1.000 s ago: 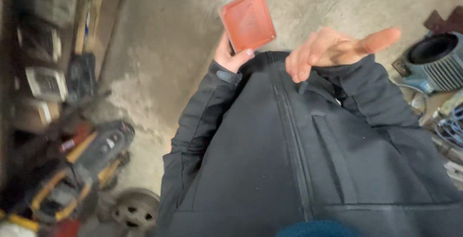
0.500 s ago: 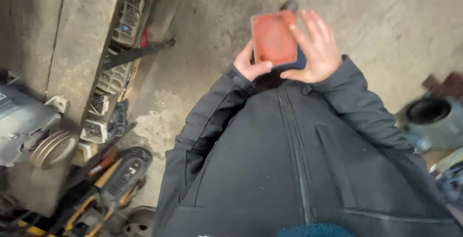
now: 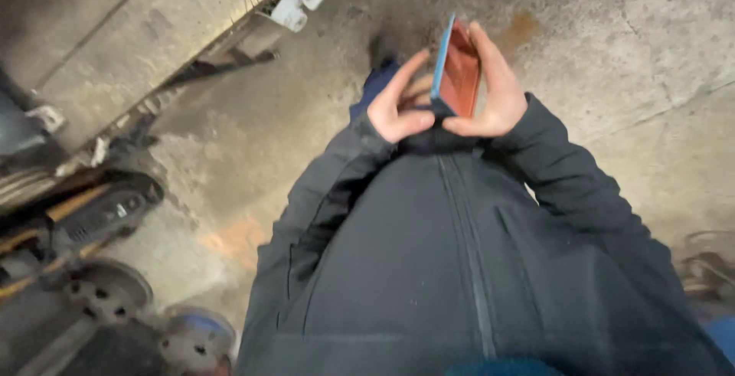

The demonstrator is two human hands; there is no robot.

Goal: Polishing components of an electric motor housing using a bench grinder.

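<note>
Both hands hold a flat, square, red-orange plastic piece with a blue edge upright on its edge in front of the chest of a dark zipped jacket. The left hand has its grip clasped on the near face; the right hand grasps the far face. Below lies a stained concrete floor.

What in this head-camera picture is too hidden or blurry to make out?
- Red flat thing: turned nearly edge-on between the left hand and right hand, so its faces barely show.
- Feet: hidden by the dark jacket.
- Round metal parts: blurred, partly cut off at the lower left.
- Workbench: cut off at the top edge.
</note>
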